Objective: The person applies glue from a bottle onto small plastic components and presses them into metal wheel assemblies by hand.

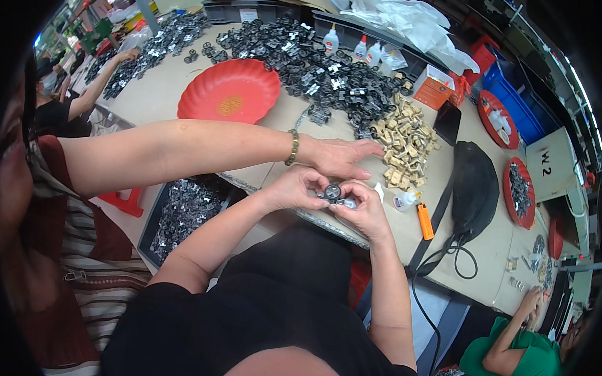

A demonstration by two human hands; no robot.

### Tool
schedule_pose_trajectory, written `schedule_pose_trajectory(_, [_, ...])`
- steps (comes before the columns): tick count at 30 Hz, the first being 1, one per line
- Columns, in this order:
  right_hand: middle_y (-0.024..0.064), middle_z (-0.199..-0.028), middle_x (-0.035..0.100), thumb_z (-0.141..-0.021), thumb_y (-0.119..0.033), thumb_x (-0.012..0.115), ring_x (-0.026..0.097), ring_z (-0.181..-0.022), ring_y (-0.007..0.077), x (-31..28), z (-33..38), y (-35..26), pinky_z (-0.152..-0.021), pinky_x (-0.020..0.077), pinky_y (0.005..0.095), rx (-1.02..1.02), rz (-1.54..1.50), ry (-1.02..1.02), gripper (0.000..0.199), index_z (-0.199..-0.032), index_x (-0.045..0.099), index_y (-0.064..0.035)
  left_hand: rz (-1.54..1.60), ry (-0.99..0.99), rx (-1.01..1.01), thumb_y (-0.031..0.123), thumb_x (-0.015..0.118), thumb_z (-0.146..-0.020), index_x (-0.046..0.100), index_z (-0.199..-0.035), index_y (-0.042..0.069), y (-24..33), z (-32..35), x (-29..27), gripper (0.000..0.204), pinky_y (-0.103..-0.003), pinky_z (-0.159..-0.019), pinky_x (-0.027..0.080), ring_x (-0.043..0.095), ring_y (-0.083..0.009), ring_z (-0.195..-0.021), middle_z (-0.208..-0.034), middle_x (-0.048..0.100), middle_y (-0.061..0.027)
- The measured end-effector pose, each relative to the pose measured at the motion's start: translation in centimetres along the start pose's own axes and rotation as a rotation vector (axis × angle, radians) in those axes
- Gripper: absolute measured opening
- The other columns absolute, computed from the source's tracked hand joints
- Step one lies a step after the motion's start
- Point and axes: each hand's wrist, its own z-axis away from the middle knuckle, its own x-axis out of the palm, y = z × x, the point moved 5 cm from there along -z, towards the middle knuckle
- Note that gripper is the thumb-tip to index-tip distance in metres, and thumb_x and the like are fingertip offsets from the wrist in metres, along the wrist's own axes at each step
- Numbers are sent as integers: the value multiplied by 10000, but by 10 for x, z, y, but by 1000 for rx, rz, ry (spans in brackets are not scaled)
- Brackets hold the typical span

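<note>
My left hand (298, 189) pinches a small black wheeled part (332, 192) between thumb and fingertips, just above the table's near edge. On its other side my right hand (366, 213) grips the same part with fingers closed. A wheel with a lighter hub faces up; the rest of the part is largely hidden by fingers. Right above my hands, another person's hand (338, 156) with a beaded bracelet stretches over the table toward a heap of tan plastic pieces (409, 142). A small white glue bottle (404, 201) lies right of my right hand, near an orange plastic tool (425, 221).
Heaped black wheeled parts (305, 62) cover the far table beside a red scalloped plate (231, 89). Upright glue bottles (331, 40) and an orange box (434, 85) stand behind. A black pouch (475, 187) with a cord lies right. A bin of parts (187, 214) sits lower left.
</note>
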Motion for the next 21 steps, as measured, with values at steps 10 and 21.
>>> schedule_pose_trajectory(10, [58,-803,559,-642,-116,712,528,-776,143,-4,-8,-1,-717,426,264,-37,51,4,248,-802,567,6,-17,27,25,10,719,-641,589,-844,12,9,-3,-5,241,-228,-743,459,553,-74,-790,-839,588,-15])
schedule_pose_trajectory(21, [70,-856,504,-622,2,669,501,-802,147,0,7,-2,-734,417,262,-11,-47,27,217,-777,518,15,-174,43,222,27,704,-633,555,-747,4,9,-3,10,189,-224,-579,446,507,-62,-640,-705,562,-7])
